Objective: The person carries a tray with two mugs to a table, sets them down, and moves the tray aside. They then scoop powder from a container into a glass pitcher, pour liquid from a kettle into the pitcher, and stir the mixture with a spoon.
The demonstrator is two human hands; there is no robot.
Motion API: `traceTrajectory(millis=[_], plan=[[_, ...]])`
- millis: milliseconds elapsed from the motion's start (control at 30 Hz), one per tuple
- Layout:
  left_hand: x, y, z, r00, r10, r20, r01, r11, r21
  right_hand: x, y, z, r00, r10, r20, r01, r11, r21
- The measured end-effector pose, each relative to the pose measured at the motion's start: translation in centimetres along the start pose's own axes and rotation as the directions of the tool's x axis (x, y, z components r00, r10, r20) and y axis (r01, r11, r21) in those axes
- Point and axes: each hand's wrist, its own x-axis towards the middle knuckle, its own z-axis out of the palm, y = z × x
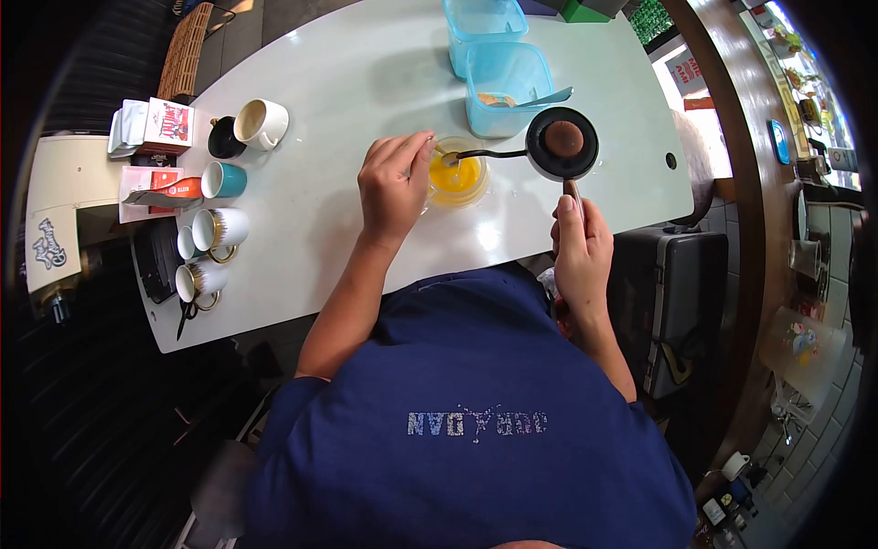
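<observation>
My left hand (393, 188) is closed on a small spoon (443, 152), whose tip is over a clear round container (466, 195) of yellow liquid. In my right hand (583, 240) is the brown handle of a small black pan (578, 168), held above the table right of the container. A round brown piece (563, 138) sits in the pan. A black ladle (498, 154) reaches from the container to the pan's left edge; whether anything holds it cannot be made out. Behind the pan, a blue plastic tub (508, 69) contains something light brown.
White cups (219, 227) with gold handles, a teal cup (224, 180), a cream mug (262, 124) and a black cup (225, 138) stand at the table's left. Boxes (169, 123) are beside them. A second blue tub (485, 20) is at the back; a dark case (690, 293) stands at right.
</observation>
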Motion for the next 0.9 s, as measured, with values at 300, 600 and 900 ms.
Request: traceTrajectory(millis=[300,600,900], plan=[[-0.4,0.0,-0.2,0.999,-0.046,0.012,0.046,0.998,-0.034,0.1,0.0,-0.1,1.0,0.006,-0.029,-0.005,1.0,0.01],[-1.3,-0.1,-0.2,0.997,-0.062,0.039,0.064,0.997,-0.044,0.1,0.1,-0.4,0.999,0.044,-0.015,-0.044,0.999,0.016],[-0.1,0.5,-1.2,0.995,0.063,0.074,-0.067,0.996,0.05,0.1,-0.1,-0.4,0.999,0.048,-0.008,-0.048,0.999,0.008]])
